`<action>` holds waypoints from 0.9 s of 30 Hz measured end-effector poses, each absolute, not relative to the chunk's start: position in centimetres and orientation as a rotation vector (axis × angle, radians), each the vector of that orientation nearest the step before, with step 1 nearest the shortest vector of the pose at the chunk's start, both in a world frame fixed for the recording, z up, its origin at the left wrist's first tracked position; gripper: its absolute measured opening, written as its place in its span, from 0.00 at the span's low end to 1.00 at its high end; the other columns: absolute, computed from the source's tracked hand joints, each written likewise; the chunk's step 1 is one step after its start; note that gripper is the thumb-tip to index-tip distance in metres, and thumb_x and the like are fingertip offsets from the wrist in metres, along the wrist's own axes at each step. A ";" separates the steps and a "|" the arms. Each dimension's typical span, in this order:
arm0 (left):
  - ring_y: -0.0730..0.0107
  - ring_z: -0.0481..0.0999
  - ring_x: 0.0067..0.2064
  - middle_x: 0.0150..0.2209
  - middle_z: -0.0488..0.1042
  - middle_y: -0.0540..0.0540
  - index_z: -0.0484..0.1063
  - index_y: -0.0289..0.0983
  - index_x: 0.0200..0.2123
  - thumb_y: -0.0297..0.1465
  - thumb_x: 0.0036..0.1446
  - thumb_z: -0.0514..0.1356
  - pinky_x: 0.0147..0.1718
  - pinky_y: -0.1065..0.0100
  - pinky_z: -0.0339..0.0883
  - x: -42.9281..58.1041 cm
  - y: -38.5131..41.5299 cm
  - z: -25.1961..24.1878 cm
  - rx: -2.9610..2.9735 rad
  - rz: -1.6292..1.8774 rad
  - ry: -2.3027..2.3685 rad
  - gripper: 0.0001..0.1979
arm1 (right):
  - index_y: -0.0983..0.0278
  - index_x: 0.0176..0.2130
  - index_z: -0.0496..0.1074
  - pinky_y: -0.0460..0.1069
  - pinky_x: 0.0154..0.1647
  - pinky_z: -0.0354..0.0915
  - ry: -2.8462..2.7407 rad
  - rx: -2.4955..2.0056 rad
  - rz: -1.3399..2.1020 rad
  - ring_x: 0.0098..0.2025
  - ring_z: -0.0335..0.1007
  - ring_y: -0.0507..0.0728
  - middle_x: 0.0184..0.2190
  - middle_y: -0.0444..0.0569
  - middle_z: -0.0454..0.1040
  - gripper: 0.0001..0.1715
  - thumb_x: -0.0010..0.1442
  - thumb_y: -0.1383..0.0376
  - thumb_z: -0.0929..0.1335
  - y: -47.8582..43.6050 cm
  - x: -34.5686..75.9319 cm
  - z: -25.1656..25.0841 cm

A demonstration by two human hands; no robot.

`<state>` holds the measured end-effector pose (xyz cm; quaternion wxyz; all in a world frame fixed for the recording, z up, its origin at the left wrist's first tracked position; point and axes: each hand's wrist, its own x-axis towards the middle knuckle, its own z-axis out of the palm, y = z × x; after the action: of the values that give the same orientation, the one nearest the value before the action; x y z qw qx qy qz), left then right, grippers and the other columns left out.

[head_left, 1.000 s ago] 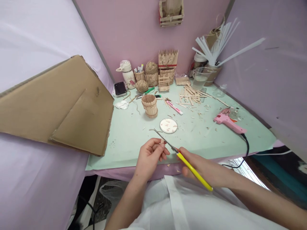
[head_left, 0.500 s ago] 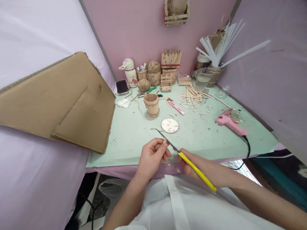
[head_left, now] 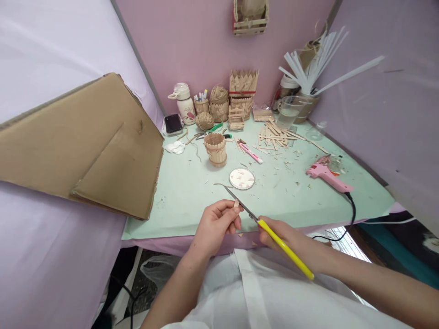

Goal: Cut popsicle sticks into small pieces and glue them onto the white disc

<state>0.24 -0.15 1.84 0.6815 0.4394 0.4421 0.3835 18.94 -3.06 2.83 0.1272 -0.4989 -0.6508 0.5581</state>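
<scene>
Left hand (head_left: 216,224) pinches small pale wooden piece (head_left: 236,204) between thumb and fingers, near table's front edge. Right hand (head_left: 286,230) grips long-bladed metal scissors with yellow handle (head_left: 269,231); blades lie along the piece, can't tell if cutting. Tips point away over mint-green tabletop (head_left: 181,214), just short of round white dish (head_left: 242,178) with small bits on it. Free surface runs left of hands to brown cardboard sheet's edge (head_left: 113,183). Tan wooden-stick cup (head_left: 216,153) stands upright beyond dish; pink glue gun (head_left: 329,176) lies well right.
</scene>
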 end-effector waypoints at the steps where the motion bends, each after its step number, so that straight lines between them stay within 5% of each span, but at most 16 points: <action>1: 0.82 0.60 0.17 0.18 0.68 0.52 0.71 0.34 0.31 0.37 0.52 0.59 0.18 0.76 0.50 0.1 -0.2 1.9 0.990 0.847 0.993 0.11 | 0.61 0.26 0.50 0.45 0.23 0.48 -1.901 -1.451 1.628 0.25 0.46 0.49 0.23 0.39 0.53 0.20 0.59 0.50 0.59 -3.1 19.1 2.8; 13: 0.79 0.53 0.21 0.17 0.57 0.54 0.75 0.34 0.31 0.38 0.52 0.59 0.23 0.72 0.47 -1.0 0.0 2.8 1.098 0.740 1.015 0.13 | 0.61 0.28 0.57 0.46 0.25 0.54 -2.137 -1.517 1.545 0.25 0.57 0.51 0.25 0.42 0.67 0.12 0.59 0.57 0.60 -2.8 20.5 3.4; 27: 0.76 0.53 0.23 0.18 0.56 0.53 0.76 0.33 0.35 0.38 0.54 0.56 0.24 0.72 0.49 -0.1 -0.6 2.2 1.182 0.767 1.029 0.15 | 0.61 0.31 0.56 0.46 0.27 0.56 -2.155 -1.553 1.524 0.27 0.58 0.52 0.27 0.42 0.67 0.14 0.56 0.54 0.63 -2.7 20.1 3.8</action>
<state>-0.14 -0.55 2.23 0.6429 0.5186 0.4519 0.3369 20.05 -2.70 3.76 0.0394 -0.5068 -0.7032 0.4971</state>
